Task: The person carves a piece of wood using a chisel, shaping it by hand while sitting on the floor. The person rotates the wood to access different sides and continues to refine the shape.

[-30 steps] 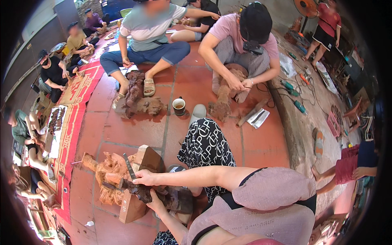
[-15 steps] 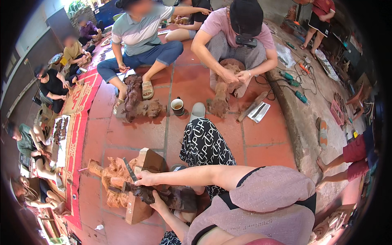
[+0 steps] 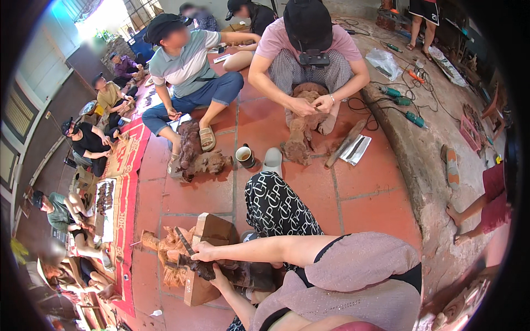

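Observation:
My right hand (image 3: pixel 205 251) is closed on a long, flat dark file (image 3: pixel 184 241), which slants up and left from the fingers. Just below it, my left hand (image 3: pixel 221 277) grips a dark brown wood carving (image 3: pixel 249 275) near its narrower end; its thicker part lies back toward my lap. The file's lower end is close to the carving, but I cannot tell whether they touch. Beneath both hands lies a lighter orange-brown carved wooden figure (image 3: pixel 171 259) on its side. Its thick, angular wooden base (image 3: pixel 218 230) points toward me, partly covered by my hands.
Ahead stand a coffee mug (image 3: pixel 244 156) and a grey clog (image 3: pixel 273 161). Two people sit opposite with wood carvings (image 3: pixel 193 151). A red patterned mat (image 3: pixel 128 220) runs along the left, with several seated people. Green power tools (image 3: pixel 415 118) and cables lie on the raised concrete at right.
The whole view has shifted, so the scene sits lower and further right. Both hands keep their grips on the file and the dark carving; they have moved only slightly relative to the figure beneath.

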A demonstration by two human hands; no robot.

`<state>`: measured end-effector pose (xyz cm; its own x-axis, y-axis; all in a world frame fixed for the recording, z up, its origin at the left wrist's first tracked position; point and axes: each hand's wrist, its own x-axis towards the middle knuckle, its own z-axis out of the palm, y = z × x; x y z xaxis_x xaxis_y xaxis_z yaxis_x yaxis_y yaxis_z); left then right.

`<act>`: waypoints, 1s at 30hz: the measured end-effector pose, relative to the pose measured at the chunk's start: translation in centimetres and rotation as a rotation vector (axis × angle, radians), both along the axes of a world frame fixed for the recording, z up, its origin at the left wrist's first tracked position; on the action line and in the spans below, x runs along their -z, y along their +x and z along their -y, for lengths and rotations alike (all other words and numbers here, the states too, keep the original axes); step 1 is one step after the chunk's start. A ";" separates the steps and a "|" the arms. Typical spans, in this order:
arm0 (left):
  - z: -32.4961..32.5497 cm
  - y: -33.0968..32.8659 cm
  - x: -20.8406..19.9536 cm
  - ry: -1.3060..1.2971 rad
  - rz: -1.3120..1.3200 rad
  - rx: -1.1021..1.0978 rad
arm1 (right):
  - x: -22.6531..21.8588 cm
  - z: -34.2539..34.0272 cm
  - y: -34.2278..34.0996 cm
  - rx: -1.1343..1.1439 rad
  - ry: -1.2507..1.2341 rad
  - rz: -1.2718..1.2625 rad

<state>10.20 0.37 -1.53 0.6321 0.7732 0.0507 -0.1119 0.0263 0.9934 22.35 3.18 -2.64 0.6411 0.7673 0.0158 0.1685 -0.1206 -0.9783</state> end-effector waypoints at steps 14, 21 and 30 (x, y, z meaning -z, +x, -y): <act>-2.5 -0.9 3.9 -0.203 -0.065 0.020 | -1.1 0.5 0.4 -0.013 -0.097 -0.131; -3.4 -1.2 5.4 -0.165 -0.064 -0.008 | -0.1 -0.2 0.7 0.001 -0.092 -0.160; -2.9 -0.9 4.8 -0.160 -0.103 -0.020 | 1.1 -0.3 1.1 -0.010 -0.034 -0.024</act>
